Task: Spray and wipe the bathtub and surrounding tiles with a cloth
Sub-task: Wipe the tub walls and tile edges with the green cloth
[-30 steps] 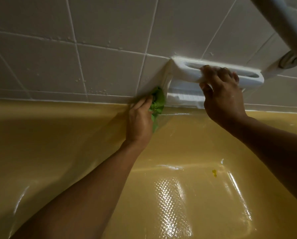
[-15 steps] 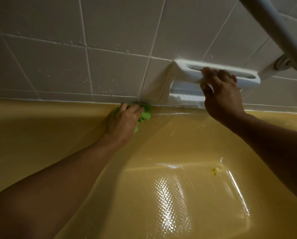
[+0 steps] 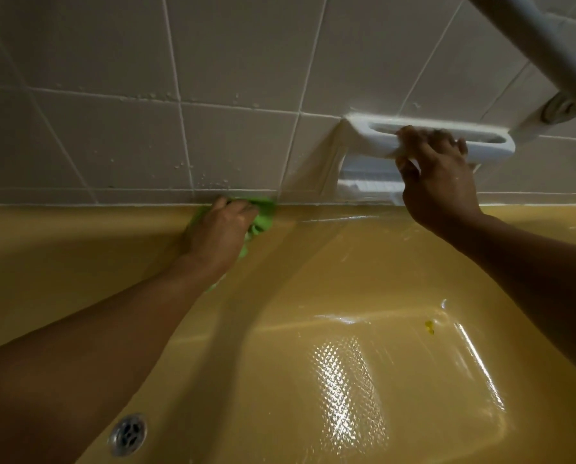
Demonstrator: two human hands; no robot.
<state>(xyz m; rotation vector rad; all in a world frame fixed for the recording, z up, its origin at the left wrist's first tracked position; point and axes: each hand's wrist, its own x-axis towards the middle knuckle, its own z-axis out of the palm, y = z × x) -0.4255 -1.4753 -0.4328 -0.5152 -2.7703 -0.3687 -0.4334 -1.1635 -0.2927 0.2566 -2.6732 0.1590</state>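
Note:
A green cloth (image 3: 264,214) is bunched under my left hand (image 3: 220,229), which grips it and presses it on the far rim of the yellow bathtub (image 3: 79,236), right below the grey wall tiles (image 3: 119,142). Most of the cloth is hidden by the hand. My right hand (image 3: 435,182) grips the front bar of a white wall-mounted grab handle (image 3: 380,137), fingers curled over its top. Water droplets speckle the tiles. No spray bottle is in view.
A metal drain (image 3: 128,434) sits in the tub floor at lower left. The wet tub bottom has a textured anti-slip patch (image 3: 347,390) and a small yellow-green speck (image 3: 429,326). A white rail (image 3: 547,45) slants across the top right corner.
My left hand slid the cloth leftward and down from the tile beside the handle onto the tub rim. My right hand stayed on the handle.

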